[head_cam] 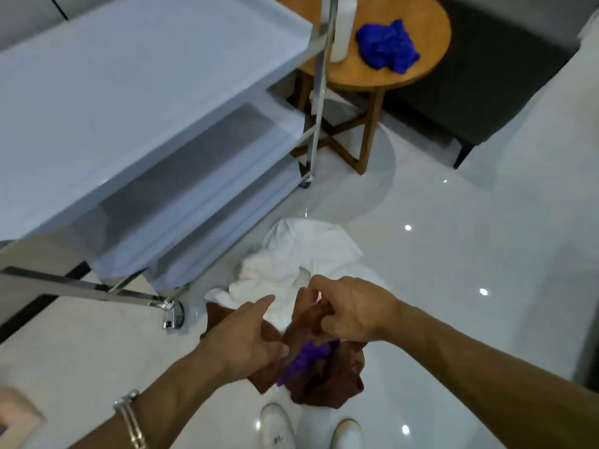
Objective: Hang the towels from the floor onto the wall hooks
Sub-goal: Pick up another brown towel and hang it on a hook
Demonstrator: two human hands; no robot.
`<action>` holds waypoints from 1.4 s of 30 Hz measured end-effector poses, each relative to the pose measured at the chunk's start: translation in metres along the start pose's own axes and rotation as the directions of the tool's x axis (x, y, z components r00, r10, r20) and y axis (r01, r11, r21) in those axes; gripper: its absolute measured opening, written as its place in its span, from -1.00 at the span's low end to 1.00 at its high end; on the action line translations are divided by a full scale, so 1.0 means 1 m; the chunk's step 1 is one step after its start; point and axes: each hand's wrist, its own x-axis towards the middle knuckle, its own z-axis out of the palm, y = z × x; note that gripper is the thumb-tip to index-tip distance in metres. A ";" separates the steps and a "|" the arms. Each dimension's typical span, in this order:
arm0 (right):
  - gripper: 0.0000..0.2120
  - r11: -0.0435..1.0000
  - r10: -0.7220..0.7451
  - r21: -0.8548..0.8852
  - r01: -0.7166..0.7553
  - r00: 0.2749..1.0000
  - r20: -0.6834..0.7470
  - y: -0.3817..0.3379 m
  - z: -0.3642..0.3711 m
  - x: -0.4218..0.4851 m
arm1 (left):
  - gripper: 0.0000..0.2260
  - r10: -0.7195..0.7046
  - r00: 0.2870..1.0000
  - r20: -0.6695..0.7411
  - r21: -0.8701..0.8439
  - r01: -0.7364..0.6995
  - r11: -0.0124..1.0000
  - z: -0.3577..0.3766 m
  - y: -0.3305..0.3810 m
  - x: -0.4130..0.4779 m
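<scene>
**A:** Where are the towels?

**B:** On the glossy white floor (453,286), heaped just ahead of a pair of white shoes (278,429). A crumpled white terry towel (301,264) lies at the far side. A dark brown towel (327,380) lies nearer and touches it, with a small purple cloth (311,353) bunched on the brown folds.

**A:** And the hands?

**B:** The right hand (353,309) hangs over the heap. Its fingers (327,322) are curled and pinch a raised fold of the dark brown towel. The left hand (246,335) is low beside it, over the brown towel's left edge, with the forefinger stretched toward the white towel. The other fingers are tucked under, and I cannot tell whether they hold cloth. A metal bracelet (129,413) sits on that wrist.

**A:** What's around?

**B:** A steel-framed trolley with pale fabric shelves (146,108) stands to the left, one caster near the heap. Beyond it is a round wooden table (428,53) carrying a crumpled blue cloth (385,47) and a white bottle (343,27), well apart from the pile.
</scene>
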 end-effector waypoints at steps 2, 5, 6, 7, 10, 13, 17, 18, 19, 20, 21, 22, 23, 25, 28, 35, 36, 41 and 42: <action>-0.62 1.000 -0.018 -0.011 0.018 1.000 -0.011 -0.033 -0.045 -0.030 | -0.23 0.030 0.999 -0.033 0.028 -0.029 0.999 -0.031 0.033 -0.034; -0.64 0.996 -0.054 -0.076 0.051 0.998 -0.028 -0.081 -0.108 -0.079 | -0.36 0.110 0.988 -0.110 0.051 -0.105 0.993 -0.068 0.069 -0.081; -0.67 0.993 -0.068 -0.097 0.063 0.997 -0.049 -0.096 -0.129 -0.097 | -0.42 0.128 0.982 -0.139 0.050 -0.122 0.991 -0.080 0.079 -0.094; -0.70 0.991 -0.083 -0.115 0.074 0.994 -0.074 -0.110 -0.149 -0.115 | -0.47 0.141 0.973 -0.181 0.061 -0.132 0.989 -0.092 0.088 -0.106; -0.78 0.984 -0.108 -0.159 0.084 0.982 -0.153 -0.141 -0.203 -0.168 | -0.83 0.195 0.919 -0.343 0.189 -0.136 0.973 -0.132 0.115 -0.142; -0.84 0.979 -0.094 -0.199 0.045 0.964 -0.248 -0.157 -0.245 -0.212 | -0.87 0.231 0.847 -0.479 0.179 -0.163 0.970 -0.177 0.140 -0.176; -0.90 0.972 -0.061 -0.234 -0.021 0.939 -0.337 -0.171 -0.278 -0.263 | -0.93 0.288 0.737 -0.612 0.135 -0.262 0.956 -0.232 0.176 -0.230; -0.87 0.969 -0.057 -0.245 -0.035 0.933 -0.356 -0.174 -0.283 -0.274 | -0.95 0.325 0.696 -0.640 0.153 -0.299 0.942 -0.241 0.183 -0.244; -0.85 0.966 -0.050 -0.254 -0.051 0.925 -0.378 -0.177 -0.288 -0.284 | -0.97 0.367 0.649 -0.666 0.186 -0.332 0.925 -0.249 0.189 -0.258; -0.87 0.963 -0.049 -0.263 -0.064 0.914 -0.402 -0.180 -0.292 -0.295 | -0.99 0.405 0.600 -0.690 0.224 -0.355 0.908 -0.256 0.194 -0.270; -0.90 0.959 -0.052 -0.273 -0.074 0.902 -0.429 -0.182 -0.297 -0.304 | -0.96 0.445 0.548 -0.708 0.270 -0.373 0.888 -0.262 0.200 -0.283; -0.93 0.956 -0.053 -0.281 -0.086 0.890 -0.452 -0.186 -0.302 -0.314 | -0.93 0.487 0.499 -0.717 0.327 -0.376 0.867 -0.267 0.205 -0.296; -0.93 0.951 -0.050 -0.291 -0.102 0.879 -0.474 -0.190 -0.307 -0.323 | -0.89 0.532 0.447 -0.719 0.396 -0.366 0.842 -0.272 0.210 -0.307; -0.93 0.938 -0.030 -0.313 -0.149 0.865 -0.501 -0.198 -0.316 -0.341 | -0.82 0.610 0.382 -0.695 0.535 -0.292 0.793 -0.282 0.220 -0.328; -0.79 0.931 -0.004 -0.307 -0.197 0.835 -0.550 -0.208 -0.326 -0.361 | -0.75 0.674 0.345 -0.654 0.657 -0.183 0.731 -0.298 0.231 -0.356; -0.76 0.932 -0.015 -0.286 -0.222 0.764 -0.645 -0.224 -0.330 -0.382 | -0.66 0.709 0.320 -0.629 0.716 -0.116 0.688 -0.309 0.232 -0.391; -0.76 0.934 -0.017 -0.281 -0.221 0.757 -0.653 -0.225 -0.329 -0.382 | -0.66 0.710 0.315 -0.630 0.717 -0.115 0.687 -0.309 0.232 -0.394; -0.76 0.944 -0.012 -0.250 -0.216 0.733 -0.681 -0.223 -0.323 -0.379 | -0.64 0.755 0.272 -0.597 0.763 -0.099 0.639 -0.312 0.235 -0.405; -0.77 0.951 -0.015 -0.229 -0.207 0.711 -0.703 -0.222 -0.322 -0.376 | -0.63 0.764 0.263 -0.589 0.773 -0.093 0.628 -0.312 0.236 -0.407</action>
